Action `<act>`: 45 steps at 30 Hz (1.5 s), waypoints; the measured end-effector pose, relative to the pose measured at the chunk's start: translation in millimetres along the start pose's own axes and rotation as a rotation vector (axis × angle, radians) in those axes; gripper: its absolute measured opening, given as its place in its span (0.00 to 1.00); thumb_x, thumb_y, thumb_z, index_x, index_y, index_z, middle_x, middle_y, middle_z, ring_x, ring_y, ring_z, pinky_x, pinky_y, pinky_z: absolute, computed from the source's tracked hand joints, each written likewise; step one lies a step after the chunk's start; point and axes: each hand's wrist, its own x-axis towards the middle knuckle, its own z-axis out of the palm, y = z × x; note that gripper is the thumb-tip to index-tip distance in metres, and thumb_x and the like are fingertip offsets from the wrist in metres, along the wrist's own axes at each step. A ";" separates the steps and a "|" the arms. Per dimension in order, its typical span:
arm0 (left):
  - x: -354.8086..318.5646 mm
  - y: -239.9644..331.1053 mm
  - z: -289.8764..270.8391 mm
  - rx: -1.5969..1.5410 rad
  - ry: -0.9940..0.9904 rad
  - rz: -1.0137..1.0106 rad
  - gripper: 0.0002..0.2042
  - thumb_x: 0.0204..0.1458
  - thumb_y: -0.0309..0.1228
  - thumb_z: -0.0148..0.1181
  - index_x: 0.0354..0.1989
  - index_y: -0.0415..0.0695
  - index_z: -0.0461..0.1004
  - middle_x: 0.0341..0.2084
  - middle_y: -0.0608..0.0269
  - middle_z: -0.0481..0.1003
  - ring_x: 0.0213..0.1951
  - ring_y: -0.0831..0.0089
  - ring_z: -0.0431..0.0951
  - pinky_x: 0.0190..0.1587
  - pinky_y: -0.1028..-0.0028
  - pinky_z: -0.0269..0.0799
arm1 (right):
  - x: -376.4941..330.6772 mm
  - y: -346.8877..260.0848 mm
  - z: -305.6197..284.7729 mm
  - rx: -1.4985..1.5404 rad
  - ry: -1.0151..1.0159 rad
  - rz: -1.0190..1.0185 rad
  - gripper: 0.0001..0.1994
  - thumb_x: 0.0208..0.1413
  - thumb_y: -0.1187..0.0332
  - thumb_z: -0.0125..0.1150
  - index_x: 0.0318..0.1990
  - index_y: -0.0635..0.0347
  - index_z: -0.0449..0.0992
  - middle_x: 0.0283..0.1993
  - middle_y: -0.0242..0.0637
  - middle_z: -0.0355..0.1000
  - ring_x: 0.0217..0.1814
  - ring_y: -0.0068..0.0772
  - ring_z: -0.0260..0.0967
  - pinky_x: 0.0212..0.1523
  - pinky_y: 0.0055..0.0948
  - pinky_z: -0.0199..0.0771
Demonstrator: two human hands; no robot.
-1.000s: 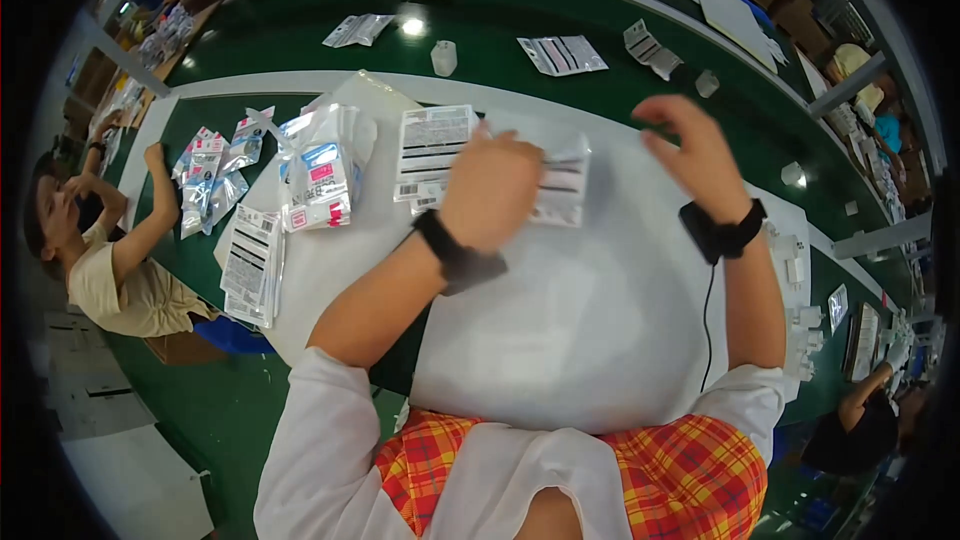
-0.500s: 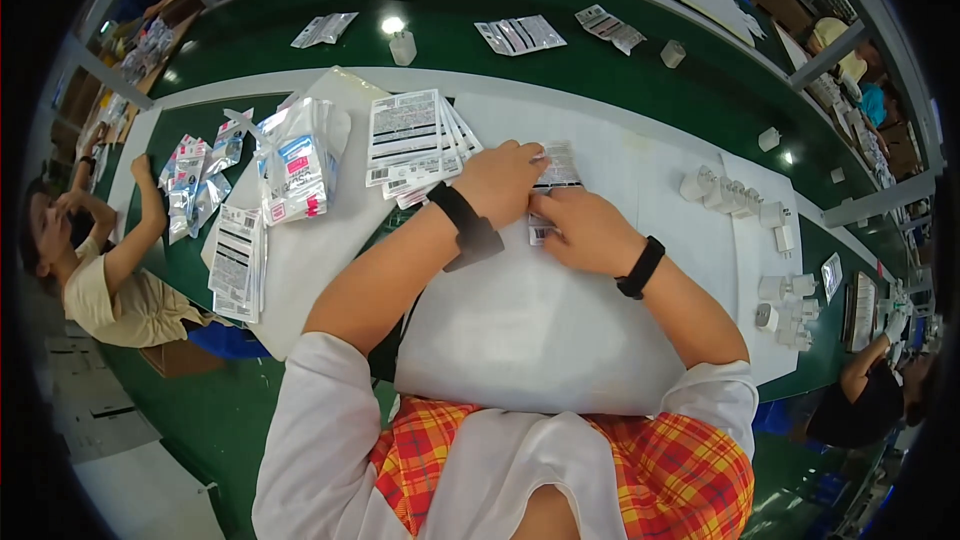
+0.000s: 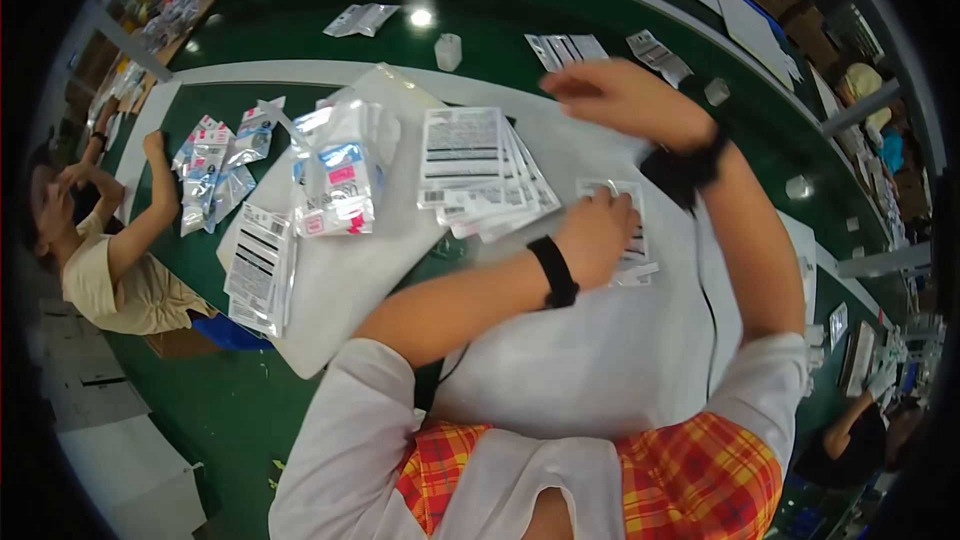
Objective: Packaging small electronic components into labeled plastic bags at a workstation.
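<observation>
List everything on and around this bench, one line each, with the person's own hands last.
clear packet: one, clear with white label, flat under the left hand
fanned label packets: a stack, white with black print, left of that packet
bagged pouches: a pile, clear with blue and pink, further left
label sheets: a few, white, at the mat's left edge
white mat: one, covering the green bench
small white cup: one, on the green surface beyond
co-worker: one, seated far left
left hand: pressing the clear packet, black wristband
right hand: raised, blurred, empty as far as visible
</observation>
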 end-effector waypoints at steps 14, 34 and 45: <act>3.0 -8.7 32.4 -0.273 0.071 0.034 0.20 0.54 0.29 0.46 0.55 0.37 0.67 0.57 0.53 0.68 0.61 0.56 0.64 0.61 0.60 0.60 | 131.1 24.5 29.9 0.773 0.459 0.283 0.22 0.57 0.60 0.59 0.56 0.50 0.59 0.43 0.38 0.70 0.48 0.29 0.69 0.33 0.29 0.76; 7.1 3.5 3.4 -0.202 -0.008 0.035 0.29 0.54 0.27 0.52 0.66 0.41 0.56 0.67 0.48 0.53 0.70 0.51 0.48 0.68 0.54 0.49 | -186.8 0.3 111.0 0.076 0.453 0.607 0.30 0.41 0.70 0.70 0.53 0.63 0.64 0.57 0.54 0.62 0.53 0.53 0.66 0.53 0.39 0.69; 10.2 -28.1 -15.7 -0.446 0.213 -0.041 0.31 0.41 0.14 0.51 0.61 0.38 0.65 0.62 0.48 0.64 0.63 0.54 0.63 0.63 0.68 0.61 | -175.3 26.4 94.4 1.320 0.495 0.435 0.15 0.46 0.76 0.62 0.44 0.65 0.74 0.36 0.45 0.73 0.42 0.36 0.72 0.46 0.29 0.72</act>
